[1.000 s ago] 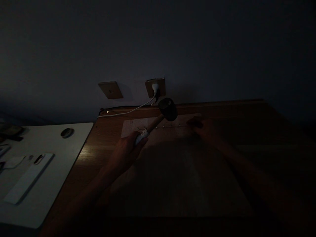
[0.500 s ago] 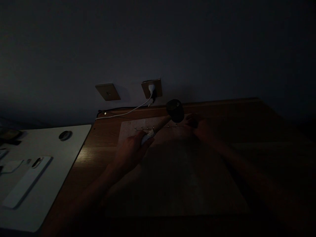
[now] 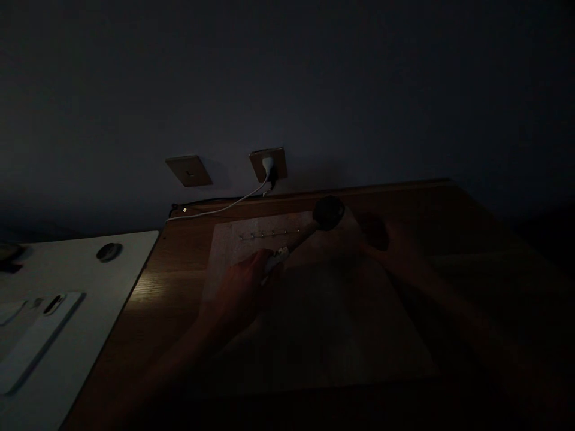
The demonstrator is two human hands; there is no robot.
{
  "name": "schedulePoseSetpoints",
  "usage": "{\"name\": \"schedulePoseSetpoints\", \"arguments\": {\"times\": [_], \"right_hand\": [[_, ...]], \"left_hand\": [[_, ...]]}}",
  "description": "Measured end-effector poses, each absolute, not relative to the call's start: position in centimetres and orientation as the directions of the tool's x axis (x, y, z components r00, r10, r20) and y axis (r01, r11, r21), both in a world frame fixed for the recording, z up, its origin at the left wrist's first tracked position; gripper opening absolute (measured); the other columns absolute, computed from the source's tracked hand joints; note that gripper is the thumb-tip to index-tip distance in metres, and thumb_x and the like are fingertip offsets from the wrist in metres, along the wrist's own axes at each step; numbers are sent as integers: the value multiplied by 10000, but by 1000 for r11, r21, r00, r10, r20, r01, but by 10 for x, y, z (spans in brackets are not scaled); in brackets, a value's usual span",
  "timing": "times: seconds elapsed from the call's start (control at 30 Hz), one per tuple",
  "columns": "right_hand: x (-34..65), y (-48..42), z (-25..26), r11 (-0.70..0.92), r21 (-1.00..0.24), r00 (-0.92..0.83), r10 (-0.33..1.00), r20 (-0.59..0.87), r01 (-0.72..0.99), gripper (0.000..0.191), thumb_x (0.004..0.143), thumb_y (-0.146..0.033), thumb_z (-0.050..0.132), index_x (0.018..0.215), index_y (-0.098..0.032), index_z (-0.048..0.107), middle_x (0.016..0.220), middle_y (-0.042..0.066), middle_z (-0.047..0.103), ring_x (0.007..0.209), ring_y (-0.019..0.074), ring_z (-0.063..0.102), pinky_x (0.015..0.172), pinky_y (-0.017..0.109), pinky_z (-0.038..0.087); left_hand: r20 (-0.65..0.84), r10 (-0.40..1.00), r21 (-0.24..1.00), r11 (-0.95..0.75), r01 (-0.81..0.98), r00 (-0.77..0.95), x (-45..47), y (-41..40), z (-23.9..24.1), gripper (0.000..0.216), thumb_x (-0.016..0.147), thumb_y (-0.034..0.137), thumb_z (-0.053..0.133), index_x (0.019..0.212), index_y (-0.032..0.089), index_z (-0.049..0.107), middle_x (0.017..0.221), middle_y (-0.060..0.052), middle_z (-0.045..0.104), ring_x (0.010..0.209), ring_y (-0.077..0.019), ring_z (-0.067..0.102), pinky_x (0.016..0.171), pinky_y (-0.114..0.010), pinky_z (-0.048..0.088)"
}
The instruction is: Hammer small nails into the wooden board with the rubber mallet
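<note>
The scene is very dark. My left hand (image 3: 245, 281) is closed round the pale wooden handle of a mallet (image 3: 309, 226). Its black head is low, down at the far edge of a pale flat board (image 3: 251, 251) that lies on the brown wooden table (image 3: 179, 269). A row of several small nails (image 3: 269, 234) stands in the board near its far edge, left of the mallet head. My right hand (image 3: 381, 236) rests on the board just right of the mallet head; it lies in deep shadow and its fingers cannot be made out.
On the wall behind the table are a switch plate (image 3: 188, 171) and a socket (image 3: 268, 164) with a white plug and cable (image 3: 215, 209) trailing left. A white table (image 3: 90, 287) at the left carries a phone (image 3: 40, 329) and a small round dark object (image 3: 108, 252).
The mallet head has come down from above the board and moved to the right, to the board's far edge. My right hand has shifted slightly right. The camera view has drifted.
</note>
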State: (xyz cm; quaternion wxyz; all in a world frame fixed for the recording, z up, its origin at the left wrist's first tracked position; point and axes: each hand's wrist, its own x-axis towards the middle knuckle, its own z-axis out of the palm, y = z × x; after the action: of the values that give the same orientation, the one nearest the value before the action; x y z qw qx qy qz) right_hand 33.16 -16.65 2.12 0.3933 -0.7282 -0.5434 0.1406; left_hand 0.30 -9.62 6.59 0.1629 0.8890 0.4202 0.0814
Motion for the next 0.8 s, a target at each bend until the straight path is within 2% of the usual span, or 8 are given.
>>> {"name": "schedulePoseSetpoints", "arguments": {"times": [0.07, 0.17, 0.3, 0.4, 0.5, 0.57, 0.7, 0.8], "right_hand": [[326, -189, 23, -101, -718, 385, 890, 244, 689, 514, 830, -502, 743, 1277, -277, 624, 1355, 172, 683, 1264, 418, 643, 1087, 652, 507], [314, -219, 24, -71, -748, 370, 897, 241, 660, 485, 870, -522, 692, 1294, -298, 619, 1287, 130, 705, 1149, 376, 701, 990, 607, 580], [300, -249, 23, -117, -741, 425, 872, 243, 662, 443, 888, -554, 669, 1246, -296, 640, 1250, 115, 707, 1100, 347, 722, 964, 576, 603], [291, -266, 22, -148, -711, 451, 854, 258, 687, 446, 891, -588, 649, 1222, -290, 646, 1240, 118, 725, 1110, 355, 726, 954, 584, 611], [280, -281, 19, -178, -677, 447, 860, 245, 714, 408, 927, -572, 615, 1212, -283, 656, 1235, 119, 741, 1099, 343, 740, 918, 551, 636], [271, -290, 14, -173, -636, 418, 871, 257, 752, 393, 951, -565, 597, 1218, -283, 661, 1235, 115, 747, 1110, 337, 742, 918, 536, 640], [257, -309, -3, -152, -477, 348, 868, 355, 866, 411, 1025, -525, 515, 1324, -271, 640, 1350, 134, 707, 1225, 345, 698, 983, 548, 605], [251, -319, -12, -113, -321, 241, 887, 395, 940, 402, 1065, -463, 465, 1351, -235, 631, 1401, 155, 688, 1291, 349, 660, 1015, 552, 576]], "left_hand": [[71, 754, 337, -634, 696, 653, -12, -113, 61, 156, 1049, 274, 513, 1143, 216, 622, 999, -49, 757, 765, -197, 729, 614, -272, 479], [144, 682, 204, -729, 653, 717, -35, -140, 51, 271, 1016, 178, 513, 1273, 214, 593, 1016, -56, 752, 778, -193, 720, 585, -259, 496], [260, 543, 42, -833, 552, 799, -49, -168, 42, 447, 959, 87, 504, 1402, 137, 524, 1143, -132, 736, 950, -239, 717, 698, -295, 579], [262, 536, 0, -832, 555, 803, -48, -183, 36, 487, 939, 115, 557, 1425, 138, 532, 1192, -151, 710, 1028, -274, 688, 726, -321, 588], [232, 599, 30, -792, 610, 766, -46, -192, 29, 505, 930, 91, 566, 1424, 195, 563, 1158, -120, 707, 989, -256, 674, 715, -315, 575], [242, 641, 57, -759, 649, 729, -51, -194, 25, 504, 942, 92, 560, 1424, 239, 582, 1197, -113, 707, 1034, -265, 668, 802, -357, 584], [293, 747, 177, -656, 734, 597, -88, -180, 19, 422, 1024, 323, 560, 1442, 268, 583, 1401, -127, 650, 1201, -326, 635, 972, -499, 573], [279, 885, 345, -456, 820, 374, -119, -162, 13, 464, 1078, 461, 415, 1448, 233, 577, 1466, -140, 621, 1250, -337, 637, 1006, -556, 578]]}}
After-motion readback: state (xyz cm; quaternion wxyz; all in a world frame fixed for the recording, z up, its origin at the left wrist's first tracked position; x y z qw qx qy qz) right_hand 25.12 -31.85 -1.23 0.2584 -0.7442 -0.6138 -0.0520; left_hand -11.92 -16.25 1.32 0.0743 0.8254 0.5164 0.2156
